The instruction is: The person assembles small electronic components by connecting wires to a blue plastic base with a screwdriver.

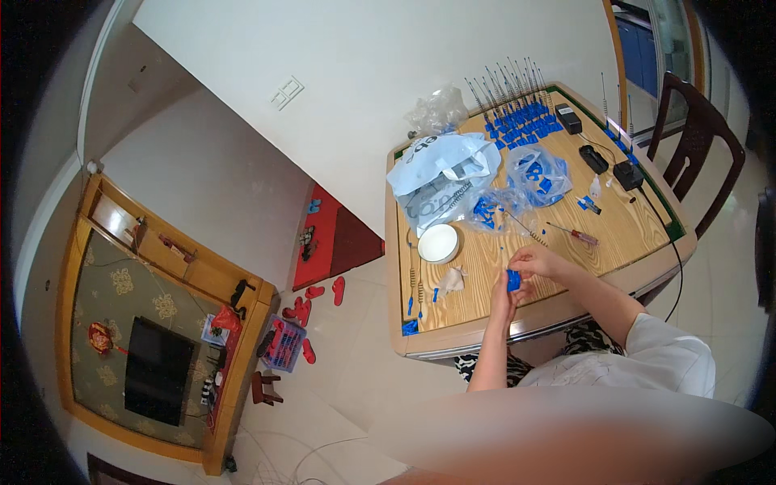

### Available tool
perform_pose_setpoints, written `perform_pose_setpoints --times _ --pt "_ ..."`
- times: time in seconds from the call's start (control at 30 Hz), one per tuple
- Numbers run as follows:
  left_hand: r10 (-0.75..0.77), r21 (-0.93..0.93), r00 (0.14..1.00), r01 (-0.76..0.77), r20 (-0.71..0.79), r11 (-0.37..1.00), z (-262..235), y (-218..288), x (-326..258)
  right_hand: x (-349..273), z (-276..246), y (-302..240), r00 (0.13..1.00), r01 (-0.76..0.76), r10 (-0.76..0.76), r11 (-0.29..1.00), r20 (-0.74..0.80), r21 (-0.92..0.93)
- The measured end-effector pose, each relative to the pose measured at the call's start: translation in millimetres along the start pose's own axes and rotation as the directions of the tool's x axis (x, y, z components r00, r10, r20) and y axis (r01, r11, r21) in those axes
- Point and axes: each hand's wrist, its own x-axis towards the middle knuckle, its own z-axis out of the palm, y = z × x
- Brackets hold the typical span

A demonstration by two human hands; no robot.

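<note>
Both hands meet over the near edge of the wooden table (pixel 566 259). Left hand (pixel 503 301) is closed around a small blue plastic part (pixel 513 280), held just above the tabletop. Right hand (pixel 535 263) sits right above it, fingertips pinched at the part's top; what it pinches is too small to tell. White bowl (pixel 438 243) lies to the left, red-handled screwdriver (pixel 575 234) to the right. Clear bags of blue parts (pixel 529 179) further back, beside a white plastic bag (pixel 440 174).

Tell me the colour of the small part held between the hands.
Blue; the small part shows best in the head view.
</note>
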Motion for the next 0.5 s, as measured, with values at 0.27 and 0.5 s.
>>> perform_pose_setpoints --times 0.27,0.5 --pt "-0.132 0.127 0.991 0.135 -0.037 0.983 6 0 2 6 2 14 0.981 0.196 -0.193 0.957 0.035 -0.213" --pt "-0.247 -0.317 0.968 0.223 -0.036 0.922 7 7 0 -20 30 -3 0.894 0.417 -0.441 0.750 0.081 -0.514"
